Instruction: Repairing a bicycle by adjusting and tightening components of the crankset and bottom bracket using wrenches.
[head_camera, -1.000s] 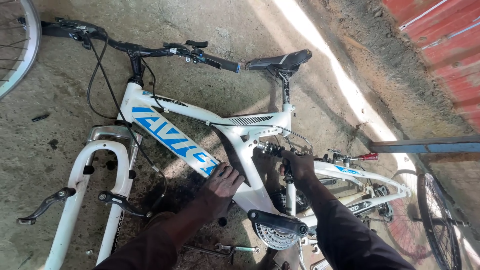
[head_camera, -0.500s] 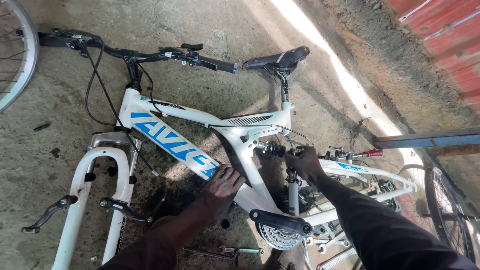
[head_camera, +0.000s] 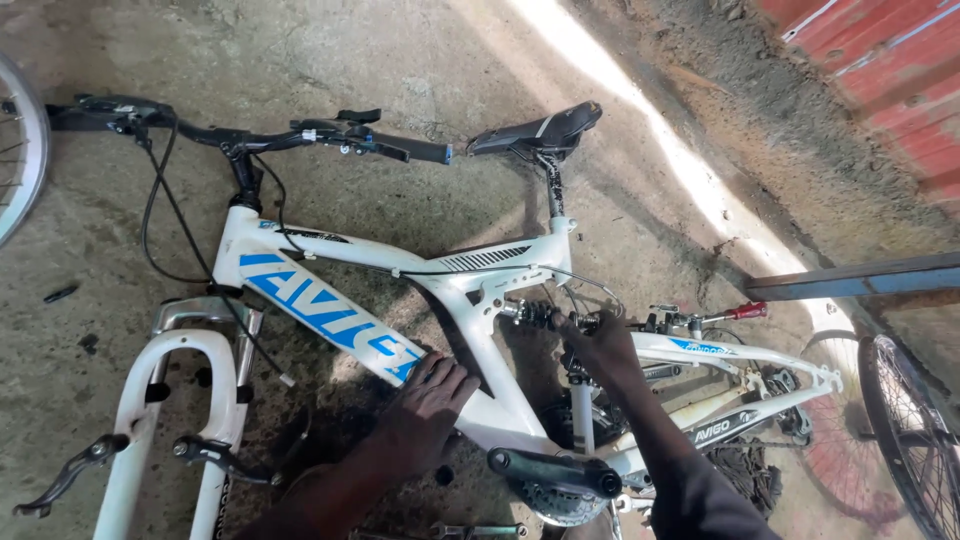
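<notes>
A white bicycle frame (head_camera: 330, 255) with blue lettering stands upside down on its black handlebar (head_camera: 250, 135) and black saddle (head_camera: 540, 130). My left hand (head_camera: 432, 395) lies flat, fingers spread, on the down tube near the bottom bracket. My right hand (head_camera: 598, 340) is curled around the rear shock spring (head_camera: 535, 313) where the swingarm (head_camera: 720, 355) joins the frame. Below my hands are the black crank arm (head_camera: 555, 470) and chainring. The white suspension fork (head_camera: 165, 400) points toward me without a wheel.
A spoked wheel (head_camera: 910, 430) stands at the right edge, another wheel's rim (head_camera: 20, 150) at the left. A grey metal bar (head_camera: 850, 278) juts in from the right. A red corrugated wall (head_camera: 880, 60) is at top right. The floor is rough concrete.
My view has shifted a little; the bicycle sits lower and more to the right in frame. Both hands stay on the frame at the same spots.
</notes>
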